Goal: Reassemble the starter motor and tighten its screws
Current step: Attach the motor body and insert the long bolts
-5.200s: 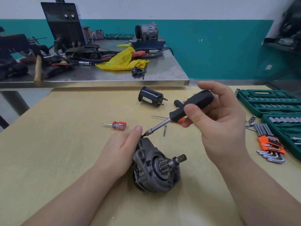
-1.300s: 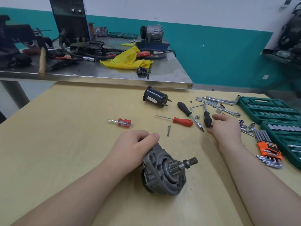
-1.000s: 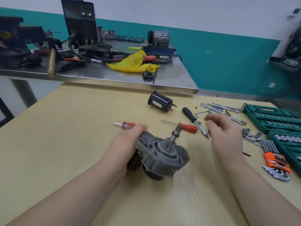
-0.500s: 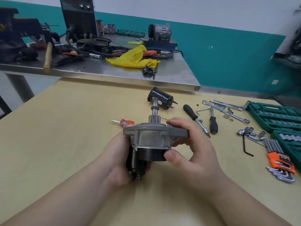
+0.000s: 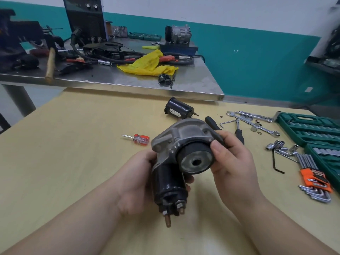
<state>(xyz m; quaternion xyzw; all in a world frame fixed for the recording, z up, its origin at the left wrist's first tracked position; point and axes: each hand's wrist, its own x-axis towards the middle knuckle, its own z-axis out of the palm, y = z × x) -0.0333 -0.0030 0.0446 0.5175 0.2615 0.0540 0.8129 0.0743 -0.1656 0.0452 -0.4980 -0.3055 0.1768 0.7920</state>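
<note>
I hold the starter (image 5: 181, 144) above the table (image 5: 73, 153) with both hands. My left hand (image 5: 139, 183) wraps around its black solenoid, and my right hand (image 5: 233, 162) grips the round open end, thumb on the rim. The starter hides part of the black screwdriver (image 5: 211, 122) behind it. A small red screwdriver (image 5: 138, 138) lies to the left, a black motor can (image 5: 179, 109) behind, and wrenches (image 5: 257, 122), hex keys (image 5: 316, 183) and socket cases (image 5: 312, 129) lie to the right.
</note>
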